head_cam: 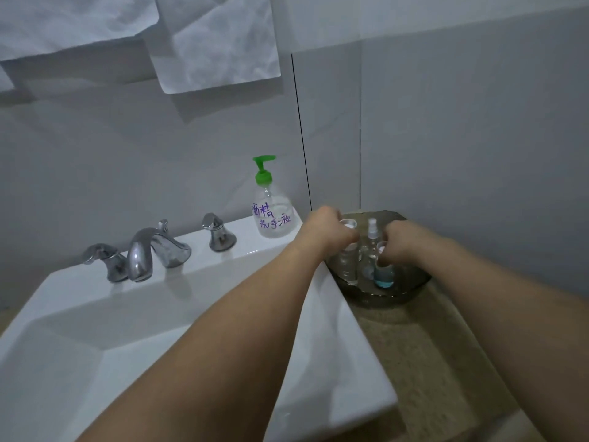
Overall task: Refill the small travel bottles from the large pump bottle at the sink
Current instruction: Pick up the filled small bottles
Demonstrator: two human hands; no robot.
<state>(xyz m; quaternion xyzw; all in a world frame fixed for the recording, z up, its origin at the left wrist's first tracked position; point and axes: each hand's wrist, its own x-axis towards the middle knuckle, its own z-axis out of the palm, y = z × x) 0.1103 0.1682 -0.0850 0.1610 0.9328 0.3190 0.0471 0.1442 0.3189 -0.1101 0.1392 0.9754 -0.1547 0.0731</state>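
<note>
A large clear pump bottle (271,212) with a green pump and purple handwriting stands on the sink's back right corner. To its right, a dark glass bowl (411,287) holds several small travel bottles. My left hand (328,232) grips a clear travel bottle (345,266) with a white cap near its top. My right hand (398,242) pinches the top of a small bottle with blue liquid (384,275). Between them stands a clear spray bottle (371,231), untouched. My fingers are mostly hidden behind the backs of my hands.
The white sink (95,330) fills the lower left, with a chrome faucet (143,250) and two handles (218,232) at its back. The bowl sits on a beige stone counter (430,362) in the wall corner. Crumpled paper sheets (216,43) hang on the wall.
</note>
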